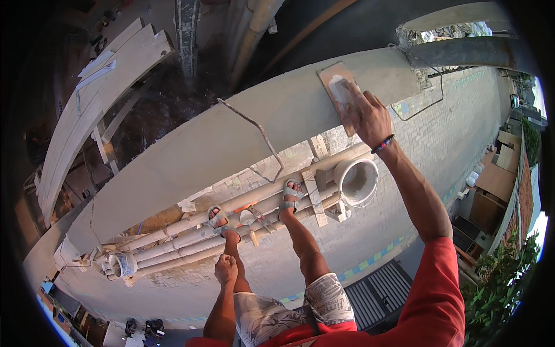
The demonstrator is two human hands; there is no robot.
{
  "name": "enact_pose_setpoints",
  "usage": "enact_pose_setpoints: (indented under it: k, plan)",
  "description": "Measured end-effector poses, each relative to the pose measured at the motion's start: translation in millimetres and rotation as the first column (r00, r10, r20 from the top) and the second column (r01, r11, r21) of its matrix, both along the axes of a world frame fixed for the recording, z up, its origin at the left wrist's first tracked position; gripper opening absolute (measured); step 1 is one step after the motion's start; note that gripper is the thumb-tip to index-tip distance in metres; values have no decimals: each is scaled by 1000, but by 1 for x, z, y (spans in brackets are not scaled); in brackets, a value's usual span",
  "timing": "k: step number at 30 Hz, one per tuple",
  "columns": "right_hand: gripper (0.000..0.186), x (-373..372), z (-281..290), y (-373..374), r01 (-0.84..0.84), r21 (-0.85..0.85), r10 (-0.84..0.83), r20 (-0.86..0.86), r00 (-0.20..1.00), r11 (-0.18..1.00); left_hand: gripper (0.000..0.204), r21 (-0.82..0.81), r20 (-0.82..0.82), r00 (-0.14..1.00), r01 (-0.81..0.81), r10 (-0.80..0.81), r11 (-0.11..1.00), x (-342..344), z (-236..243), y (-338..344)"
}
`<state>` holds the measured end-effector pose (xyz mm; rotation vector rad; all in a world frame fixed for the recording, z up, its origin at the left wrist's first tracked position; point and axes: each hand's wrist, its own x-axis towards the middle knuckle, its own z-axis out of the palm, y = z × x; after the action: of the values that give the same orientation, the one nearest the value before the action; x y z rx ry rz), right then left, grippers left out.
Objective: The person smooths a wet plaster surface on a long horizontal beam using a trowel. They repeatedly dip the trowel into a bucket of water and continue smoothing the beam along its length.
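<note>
My right hand [370,115] grips a plastering float [335,81] whose flat face lies against the smooth grey plaster band [231,136]. The float sits near the band's right part, and a pale smear marks its back. Lower down, my left hand [226,269] is curled into a fist over my leg, apart from the plaster, and no thing shows in it. Between my sandalled feet, a trowel [248,218] rests on the bamboo poles [196,234]. A white bucket [356,182] stands on the poles beside my right foot.
Bent metal rods [254,124] stick out of the plaster band. A second bucket [122,264] stands at the poles' left end. Far below lies a paved street [370,231] with a dark grate [378,295]. Curved boards [104,98] stand at upper left.
</note>
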<state>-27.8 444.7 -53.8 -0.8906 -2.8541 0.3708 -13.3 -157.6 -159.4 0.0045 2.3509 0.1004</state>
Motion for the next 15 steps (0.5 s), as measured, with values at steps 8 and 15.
enact_pose_setpoints:
  k: [8, 15]
  plan:
    - [45, 25, -15, 12, 12, 16, -12, -25, 1000, 1000, 18, -5, -3, 998, -63, 63, 998, 0, 0, -4]
    - [48, 17, -15, 78, 313, -5, -313, 17, 949, 950, 19, 63, -8, 999, -49, 50, 997, -4, -6, -8]
